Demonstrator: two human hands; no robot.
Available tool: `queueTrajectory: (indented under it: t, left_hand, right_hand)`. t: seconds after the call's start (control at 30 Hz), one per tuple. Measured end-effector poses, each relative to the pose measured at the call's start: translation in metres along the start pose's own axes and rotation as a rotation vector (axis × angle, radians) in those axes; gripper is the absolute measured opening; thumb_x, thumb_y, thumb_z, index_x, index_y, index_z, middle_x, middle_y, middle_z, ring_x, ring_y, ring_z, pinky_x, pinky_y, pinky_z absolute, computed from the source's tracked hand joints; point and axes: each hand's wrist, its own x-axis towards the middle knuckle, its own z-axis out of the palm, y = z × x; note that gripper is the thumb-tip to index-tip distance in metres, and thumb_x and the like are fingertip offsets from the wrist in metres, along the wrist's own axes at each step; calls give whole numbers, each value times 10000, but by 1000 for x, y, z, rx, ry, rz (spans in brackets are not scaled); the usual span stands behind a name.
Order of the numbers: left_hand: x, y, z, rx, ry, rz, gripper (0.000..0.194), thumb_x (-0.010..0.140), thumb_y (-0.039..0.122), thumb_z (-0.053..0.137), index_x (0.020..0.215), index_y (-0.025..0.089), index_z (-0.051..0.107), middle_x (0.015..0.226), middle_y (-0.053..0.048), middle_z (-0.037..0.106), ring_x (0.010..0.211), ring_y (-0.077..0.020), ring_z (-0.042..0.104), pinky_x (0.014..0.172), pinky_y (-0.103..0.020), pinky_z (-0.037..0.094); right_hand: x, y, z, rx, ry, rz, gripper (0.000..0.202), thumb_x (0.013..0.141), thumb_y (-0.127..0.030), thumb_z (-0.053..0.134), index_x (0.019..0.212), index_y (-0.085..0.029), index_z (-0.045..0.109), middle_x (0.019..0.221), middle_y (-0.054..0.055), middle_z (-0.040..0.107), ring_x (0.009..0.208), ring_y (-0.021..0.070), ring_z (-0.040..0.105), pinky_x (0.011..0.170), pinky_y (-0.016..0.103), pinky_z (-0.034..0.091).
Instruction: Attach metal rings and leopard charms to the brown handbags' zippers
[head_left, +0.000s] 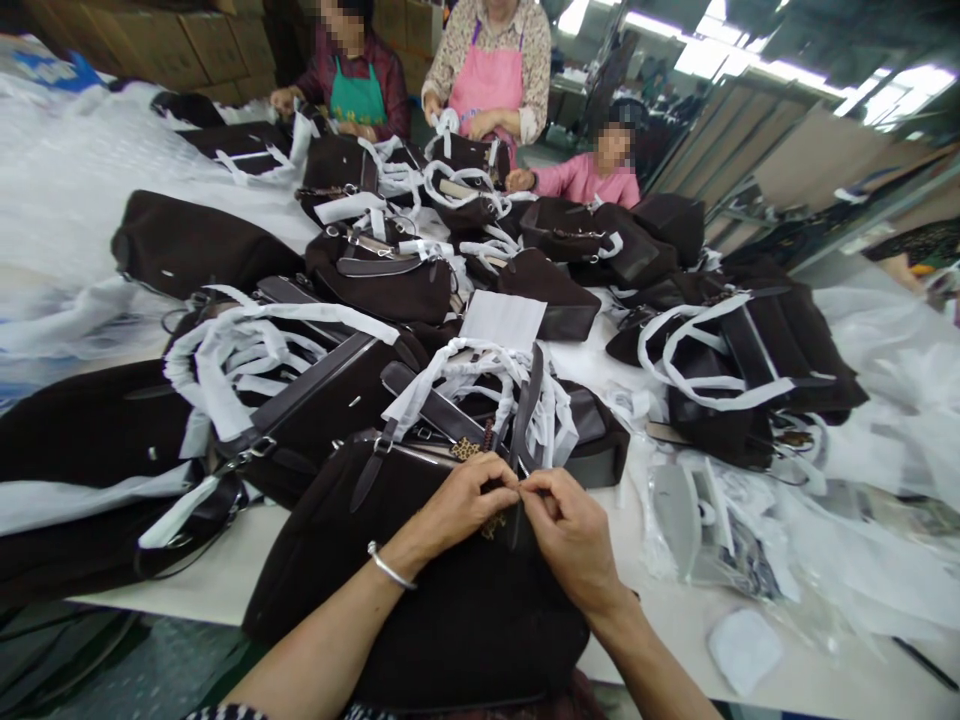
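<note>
A dark brown handbag (450,620) lies at the near edge of the table, right in front of me. Above its zipped top edge, my left hand (469,500) and my right hand (566,535) meet with pinched fingertips, almost touching, by the base of a handle (528,405). Whatever lies between the fingertips is too small or hidden to make out. A leopard-print charm (466,449) hangs just beyond my left fingers. Straps in white wrapping (439,375) loop up behind my hands. A silver bangle (390,566) circles my left wrist.
Similar dark bags (382,275) with wrapped handles crowd the table. A white sheet (504,318) lies among them. To the right are clear plastic packets (690,520), a white pad (744,650) and a dark pen-like stick (924,662). Several co-workers, one in a pink apron (491,80), are at the far side.
</note>
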Motion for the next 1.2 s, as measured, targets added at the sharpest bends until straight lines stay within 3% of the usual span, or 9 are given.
queueTrajectory:
  t: [0.1,0.23,0.37,0.6,0.9,1.2]
  left_hand:
    - [0,-2,-3,-36,20,-91,251,949,329,482,798,179,614,837,-10,613,819,-151,573,783,-251,430]
    - [4,-4,1,238,59,-130,262,945,269,452,715,184,542,759,3,566,750,-144,549,705,-245,412]
    - [10,0,6,613,-118,-40,218,966,223,401,822,194,562,824,-18,593,772,-154,576,704,-255,424]
    - [20,10,2,792,-269,-1,189,908,187,447,872,194,632,827,-58,650,714,-202,633,613,-284,452]
    - [33,8,7,832,-323,13,236,911,220,424,885,208,657,859,-69,692,784,-240,681,644,-315,500]
    - [39,3,18,719,-212,-38,166,894,281,513,834,203,647,888,-67,691,864,-247,661,713,-316,475]
  right_hand:
    - [4,4,-1,-32,-8,98,93,896,-204,562,944,-200,642,823,27,673,718,165,619,713,279,481]
    - [9,13,1,-79,-142,131,164,906,-173,519,971,-189,668,943,61,708,891,208,658,830,327,481]
    - [10,19,4,-137,-220,139,155,895,-156,532,909,-183,684,870,58,695,848,216,651,813,340,480]
    - [10,21,3,-255,-296,163,190,907,-146,524,875,-171,710,827,57,640,818,196,622,789,304,464]
    - [13,21,1,-291,-365,191,223,918,-133,506,937,-154,726,856,75,665,864,205,634,829,291,456]
    - [14,22,-1,-354,-388,187,278,932,-124,454,1019,-153,716,916,91,684,910,210,648,855,284,448]
